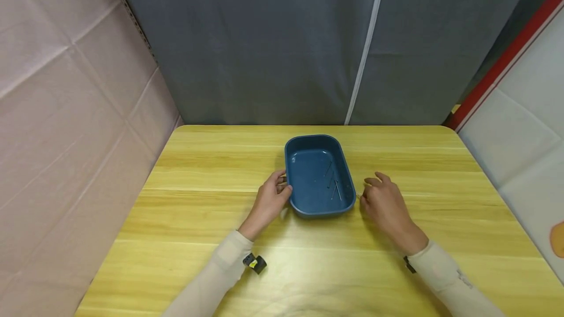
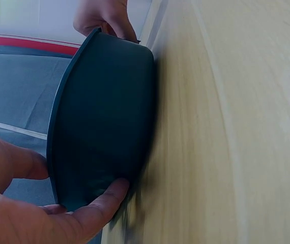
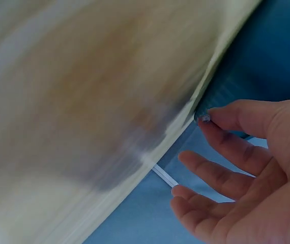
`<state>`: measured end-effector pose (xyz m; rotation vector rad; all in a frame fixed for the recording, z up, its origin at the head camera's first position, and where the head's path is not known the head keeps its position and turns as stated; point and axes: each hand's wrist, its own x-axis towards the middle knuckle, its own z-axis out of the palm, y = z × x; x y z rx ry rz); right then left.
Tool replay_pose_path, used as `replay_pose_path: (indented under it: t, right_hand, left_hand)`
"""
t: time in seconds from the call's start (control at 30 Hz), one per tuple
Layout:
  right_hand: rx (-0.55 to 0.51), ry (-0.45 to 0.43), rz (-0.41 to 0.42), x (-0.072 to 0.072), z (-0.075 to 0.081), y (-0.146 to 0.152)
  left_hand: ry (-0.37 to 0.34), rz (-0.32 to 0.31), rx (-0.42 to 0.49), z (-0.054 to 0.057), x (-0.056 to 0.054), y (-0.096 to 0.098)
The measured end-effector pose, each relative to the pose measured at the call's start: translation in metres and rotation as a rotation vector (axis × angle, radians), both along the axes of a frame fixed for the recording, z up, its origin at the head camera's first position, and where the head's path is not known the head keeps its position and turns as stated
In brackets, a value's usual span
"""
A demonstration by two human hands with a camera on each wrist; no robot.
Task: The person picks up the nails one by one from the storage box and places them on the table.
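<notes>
A blue rectangular plastic tray [image 1: 304, 211] with rounded corners sits on the wooden table. Several thin metal pins [image 1: 336, 189], like slender nails, lie scattered on its right half. My left hand [image 1: 272, 197] holds the tray's left side, fingers and thumb at the rim and outer wall. Just off the right wall, my right hand [image 1: 387, 207] pinches a small shiny metal piece [image 3: 205, 118] between thumb and index finger; most of it is hidden by the fingertips. The other fingers of that hand are loosely bent, as the right wrist view shows.
The yellow wood-grain table [image 1: 211, 160] spreads around the tray. Behind its far edge hangs a grey curtain [image 1: 264, 53] with a white strip. Pale panels stand at the left and right, the right one [image 1: 528, 126] edged in red.
</notes>
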<state>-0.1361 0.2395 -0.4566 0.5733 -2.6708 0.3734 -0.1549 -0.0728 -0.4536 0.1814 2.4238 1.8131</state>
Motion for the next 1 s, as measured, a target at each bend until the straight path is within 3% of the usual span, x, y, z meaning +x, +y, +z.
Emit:
replay_pose_path:
  t: [0.47, 0.87, 1.0]
  right_hand:
    - [0.056, 0.026, 0.068, -0.0034, -0.0037, -0.0032]
    - [0.079, -0.006, 0.027, 0.0009, -0.0056, -0.0088]
    - [0.032, 0.022, 0.042, 0.0007, -0.0034, -0.0087]
  left_hand:
    - [0.001, -0.004, 0.019, -0.0004, 0.0014, 0.0002]
    - [0.039, 0.018, -0.029, -0.0032, 0.0059, 0.0034]
    - [0.068, 0.008, -0.043, -0.0049, 0.0084, 0.0057]
